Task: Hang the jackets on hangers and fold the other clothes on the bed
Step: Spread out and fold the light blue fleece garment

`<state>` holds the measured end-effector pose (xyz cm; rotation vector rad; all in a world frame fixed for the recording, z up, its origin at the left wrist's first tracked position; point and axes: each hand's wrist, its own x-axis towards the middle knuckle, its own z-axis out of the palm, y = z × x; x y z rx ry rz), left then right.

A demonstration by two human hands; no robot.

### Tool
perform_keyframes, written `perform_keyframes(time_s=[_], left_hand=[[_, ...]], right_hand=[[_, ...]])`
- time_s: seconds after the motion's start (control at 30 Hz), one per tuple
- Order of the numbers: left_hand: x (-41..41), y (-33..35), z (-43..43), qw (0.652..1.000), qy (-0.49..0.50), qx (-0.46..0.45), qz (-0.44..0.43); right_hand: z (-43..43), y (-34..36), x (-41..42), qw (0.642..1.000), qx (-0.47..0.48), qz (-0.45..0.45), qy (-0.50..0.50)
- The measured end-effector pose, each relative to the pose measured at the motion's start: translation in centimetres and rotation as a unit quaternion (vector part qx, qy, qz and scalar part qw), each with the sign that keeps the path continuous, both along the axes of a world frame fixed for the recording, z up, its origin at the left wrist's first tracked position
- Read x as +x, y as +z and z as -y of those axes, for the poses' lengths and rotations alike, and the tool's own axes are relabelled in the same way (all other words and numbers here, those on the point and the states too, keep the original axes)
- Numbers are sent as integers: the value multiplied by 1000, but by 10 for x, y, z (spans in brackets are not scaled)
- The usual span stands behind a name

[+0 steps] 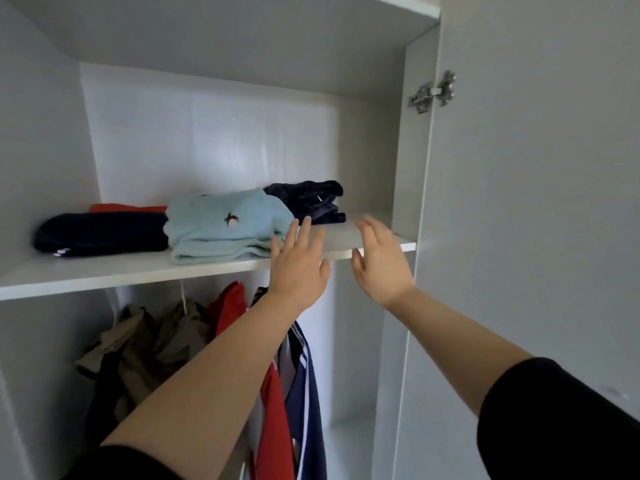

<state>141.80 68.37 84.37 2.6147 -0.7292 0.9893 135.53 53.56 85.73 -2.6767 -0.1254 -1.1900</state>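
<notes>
Both hands are raised at the wardrobe shelf (104, 275), fingers straight and spread, holding nothing. The left hand (299, 265) sits at the right edge of the folded light-blue top (225, 223); whether its fingertips touch the cloth is hard to judge. The right hand (381, 268) is just beside it, over bare shelf. A dark folded garment (308, 200) lies beyond the left fingertips, and the hanging jackets (138, 341) are below both wrists. This looks like stowing folded clothes. The next move likely calls for pulling back and fetching any garment left.
</notes>
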Motion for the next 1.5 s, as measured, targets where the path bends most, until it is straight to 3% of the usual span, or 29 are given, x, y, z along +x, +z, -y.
perform_keyframes(time_s=[0.13, 0.37, 0.73, 1.07, 1.27, 1.5], left_hand=[[-96, -17, 76, 996, -85, -6, 22], [-294, -72, 224, 971, -237, -6, 9], [-539, -122, 432, 884, -462, 74, 17], [-698, -153, 636, 809, -582, 83, -11], [-767, -176, 717, 797, -594, 100, -35], [-813, -225, 767, 816, -565, 102, -73]], right_hand=[[67, -18, -122, 995, -54, 8, -87], [184, -81, -354, 965, -36, -32, -256], [341, -137, -641, 872, 15, -76, -484], [496, -151, -815, 783, 19, -136, -607], [567, -163, -882, 749, -6, -199, -632], [637, -201, -932, 752, -89, -260, -600]])
